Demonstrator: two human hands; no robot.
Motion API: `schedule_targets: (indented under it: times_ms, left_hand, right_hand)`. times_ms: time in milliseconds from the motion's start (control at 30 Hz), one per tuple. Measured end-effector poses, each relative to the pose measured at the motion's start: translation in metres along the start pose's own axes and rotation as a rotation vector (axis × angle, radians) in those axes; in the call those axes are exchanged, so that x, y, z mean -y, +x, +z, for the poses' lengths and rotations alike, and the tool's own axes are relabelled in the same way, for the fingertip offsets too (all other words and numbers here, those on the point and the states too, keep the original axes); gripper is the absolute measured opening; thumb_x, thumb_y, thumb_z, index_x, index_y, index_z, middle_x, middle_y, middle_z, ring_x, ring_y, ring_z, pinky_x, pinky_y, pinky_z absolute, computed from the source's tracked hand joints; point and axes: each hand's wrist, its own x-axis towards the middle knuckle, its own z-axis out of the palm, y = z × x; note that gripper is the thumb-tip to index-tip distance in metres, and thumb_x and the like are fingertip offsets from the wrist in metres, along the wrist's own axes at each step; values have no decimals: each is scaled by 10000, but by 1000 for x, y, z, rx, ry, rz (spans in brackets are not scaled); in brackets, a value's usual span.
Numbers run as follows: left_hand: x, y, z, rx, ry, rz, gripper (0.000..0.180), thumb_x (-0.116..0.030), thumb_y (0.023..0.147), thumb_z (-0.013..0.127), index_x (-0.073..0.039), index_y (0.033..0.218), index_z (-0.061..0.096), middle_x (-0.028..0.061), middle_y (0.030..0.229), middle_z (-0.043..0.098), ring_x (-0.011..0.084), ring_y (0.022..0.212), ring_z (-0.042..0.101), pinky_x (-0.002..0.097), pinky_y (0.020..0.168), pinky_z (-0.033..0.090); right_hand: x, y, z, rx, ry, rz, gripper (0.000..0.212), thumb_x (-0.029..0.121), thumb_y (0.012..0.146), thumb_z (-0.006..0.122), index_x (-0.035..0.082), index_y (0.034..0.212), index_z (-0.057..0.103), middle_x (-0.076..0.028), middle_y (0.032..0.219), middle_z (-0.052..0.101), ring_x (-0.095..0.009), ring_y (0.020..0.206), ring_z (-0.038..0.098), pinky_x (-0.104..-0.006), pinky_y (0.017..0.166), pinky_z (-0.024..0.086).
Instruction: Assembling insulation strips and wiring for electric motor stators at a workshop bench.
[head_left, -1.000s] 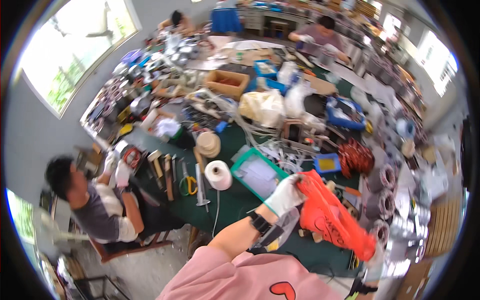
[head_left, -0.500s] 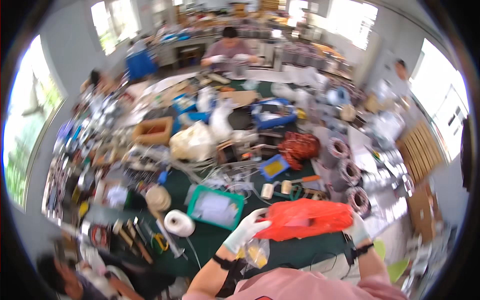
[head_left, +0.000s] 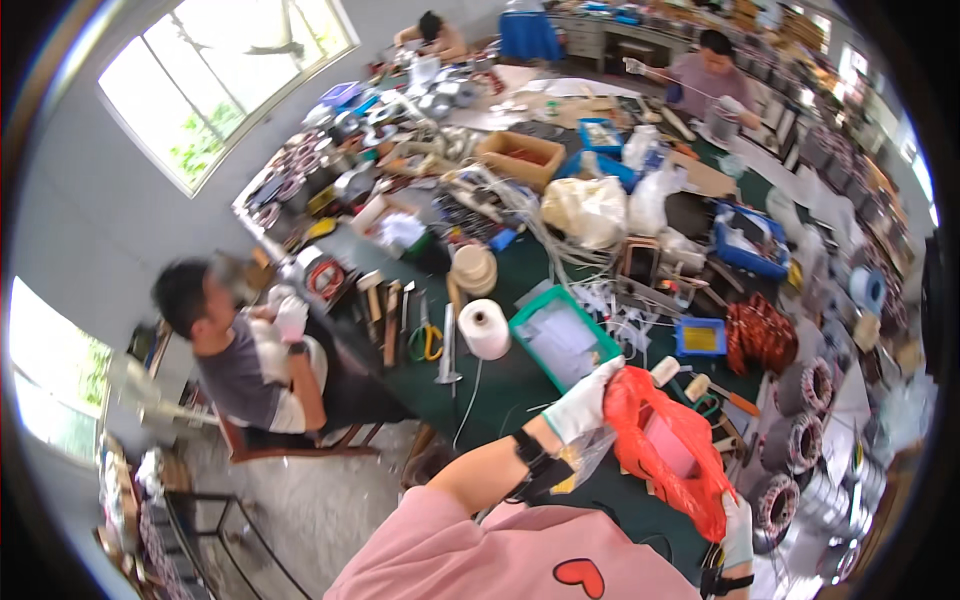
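Between my two gloved hands a thin red plastic bag (head_left: pixel 640 420) is stretched above the near edge of the dark green table. It gapes in the middle, and something flat and pink (head_left: pixel 670 447) shows inside. My left hand (head_left: pixel 583 402), in a white glove, is closed on the bag's upper left end. My right hand (head_left: pixel 737 532), also gloved, grips its lower right end; part of those fingers is hidden by the plastic. Beside my left wrist lies a clear bag with yellow pieces (head_left: pixel 572 468). A green tray (head_left: pixel 537 357) holding white sheets sits just beyond my left hand.
Left of the tray stand a white thread spool (head_left: pixel 487 335), scissors (head_left: pixel 428 338) and hammers (head_left: pixel 390 325). Wire-wound stators (head_left: pixel 790 440) line the right side, near a red-brown bundle (head_left: pixel 760 335) and an orange-handled tool (head_left: pixel 738 400). A co-worker (head_left: pixel 250 350) sits at left.
My view has swung left, bringing the seated co-worker fully into sight. The red bag has gone from nearly level to slanting down to the right, and its opening shows more of the pink thing.
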Motion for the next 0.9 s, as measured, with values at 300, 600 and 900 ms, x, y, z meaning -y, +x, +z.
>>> schedule_targets:
  times_ms: [300,600,900]
  left_hand:
    - [25,-32,45,206,342,147,556,-202,974,676,-79,1483,489,63,1320,652,196,1171,635,359,1016,500]
    - [-2,-29,-30,-101,400,1,447,-260,1040,541,21,1388,552,167,1344,640,308,1202,645,460,1047,522]
    - [19,-26,91,-186,622,-40,395,-158,997,530,16,1352,553,178,1280,664,325,1139,678,496,975,564]
  right_hand:
    - [5,15,19,80,770,47,568,471,1027,560,65,1423,531,-126,1410,603,-315,1282,587,-499,1075,492]
    - [45,23,47,64,1094,149,409,327,1067,426,7,1230,622,-166,1213,708,-335,1122,678,-500,1032,523]
    - [108,-50,13,-62,1091,56,344,284,1044,576,13,1253,614,-141,1217,706,-274,1085,698,-437,971,565]
